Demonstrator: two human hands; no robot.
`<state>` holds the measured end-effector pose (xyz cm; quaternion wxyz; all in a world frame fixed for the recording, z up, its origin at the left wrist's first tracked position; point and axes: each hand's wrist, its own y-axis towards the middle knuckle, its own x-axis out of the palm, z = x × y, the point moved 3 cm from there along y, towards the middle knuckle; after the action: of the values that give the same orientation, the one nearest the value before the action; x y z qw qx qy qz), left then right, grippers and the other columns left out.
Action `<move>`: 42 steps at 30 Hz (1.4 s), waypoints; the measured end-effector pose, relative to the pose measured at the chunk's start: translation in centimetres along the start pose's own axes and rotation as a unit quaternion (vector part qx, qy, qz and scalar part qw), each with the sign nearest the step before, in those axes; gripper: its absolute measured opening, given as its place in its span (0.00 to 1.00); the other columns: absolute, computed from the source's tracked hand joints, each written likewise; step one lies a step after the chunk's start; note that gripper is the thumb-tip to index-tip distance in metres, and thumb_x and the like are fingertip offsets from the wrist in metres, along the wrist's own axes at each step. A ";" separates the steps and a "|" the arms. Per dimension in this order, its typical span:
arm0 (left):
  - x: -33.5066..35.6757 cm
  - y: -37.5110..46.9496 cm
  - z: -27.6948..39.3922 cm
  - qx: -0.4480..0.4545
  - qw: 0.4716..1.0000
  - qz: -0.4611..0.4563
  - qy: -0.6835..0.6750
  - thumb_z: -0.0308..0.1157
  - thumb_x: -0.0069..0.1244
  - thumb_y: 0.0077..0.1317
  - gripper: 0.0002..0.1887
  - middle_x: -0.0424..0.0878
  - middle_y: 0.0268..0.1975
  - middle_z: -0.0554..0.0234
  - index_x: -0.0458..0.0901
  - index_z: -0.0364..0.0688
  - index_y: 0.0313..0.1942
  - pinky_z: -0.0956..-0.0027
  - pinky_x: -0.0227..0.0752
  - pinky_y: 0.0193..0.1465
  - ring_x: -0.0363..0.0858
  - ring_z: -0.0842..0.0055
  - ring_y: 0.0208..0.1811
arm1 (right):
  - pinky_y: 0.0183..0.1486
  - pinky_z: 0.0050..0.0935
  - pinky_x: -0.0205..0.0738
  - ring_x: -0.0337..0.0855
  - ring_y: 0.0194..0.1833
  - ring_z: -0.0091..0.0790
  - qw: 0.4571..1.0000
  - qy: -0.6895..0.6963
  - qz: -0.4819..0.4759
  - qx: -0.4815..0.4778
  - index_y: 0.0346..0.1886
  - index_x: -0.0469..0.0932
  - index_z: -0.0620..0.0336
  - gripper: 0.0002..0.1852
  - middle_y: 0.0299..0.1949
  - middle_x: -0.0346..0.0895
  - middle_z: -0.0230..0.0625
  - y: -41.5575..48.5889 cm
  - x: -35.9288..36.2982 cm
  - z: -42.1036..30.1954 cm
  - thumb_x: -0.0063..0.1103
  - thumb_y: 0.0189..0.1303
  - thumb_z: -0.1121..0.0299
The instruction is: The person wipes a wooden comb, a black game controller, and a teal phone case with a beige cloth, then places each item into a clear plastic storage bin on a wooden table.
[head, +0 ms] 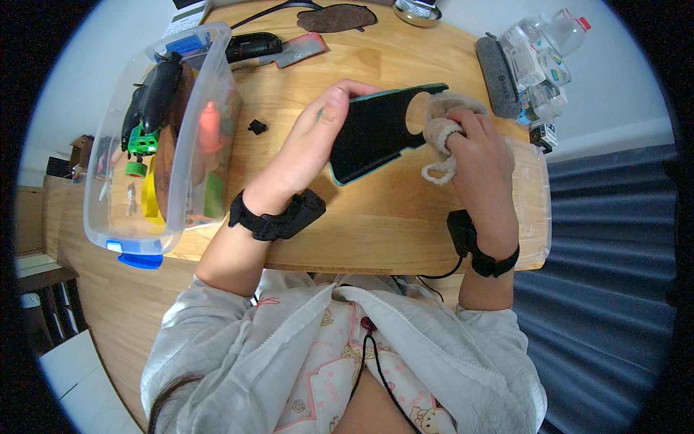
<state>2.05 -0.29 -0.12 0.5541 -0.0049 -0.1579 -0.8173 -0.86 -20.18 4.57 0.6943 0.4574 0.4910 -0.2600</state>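
Observation:
My left hand (320,125) grips a phone case (374,135) by its left end, thumb over the near edge. The case has a black inside, a teal rim and a large round camera cut-out, and is held tilted above the wooden table. My right hand (477,141) clutches a fuzzy beige cloth (442,125) with a hanging loop, against the right end of the case by the cut-out. The fingertips of my right hand are partly buried in the cloth. Each wrist wears a black strap with a small black box.
An open clear plastic bin (179,228) of toys stands left, a small black star-shaped piece (257,127) beside it. Behind lie a scraper-like blade (295,50) and a dark brown object (339,19). A grey pencil case (497,76), plastic bottles (564,33) and a clear lid (534,200) are right.

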 end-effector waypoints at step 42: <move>-1.1 0.5 0.1 0.009 0.991 0.119 0.065 0.48 0.32 0.73 0.24 0.76 0.44 0.66 0.72 0.35 0.51 0.77 0.62 0.54 0.70 0.82 0.46 | 0.55 0.36 0.69 0.72 0.54 0.40 0.895 0.311 0.304 0.103 0.53 0.68 0.64 0.23 0.55 0.69 0.43 0.4 -0.1 0.4 0.62 0.53 0.73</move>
<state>2.92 0.51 -0.09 0.6565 0.0343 -0.1270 -0.7427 -0.38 -20.33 4.83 0.5005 0.7109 0.4891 0.0704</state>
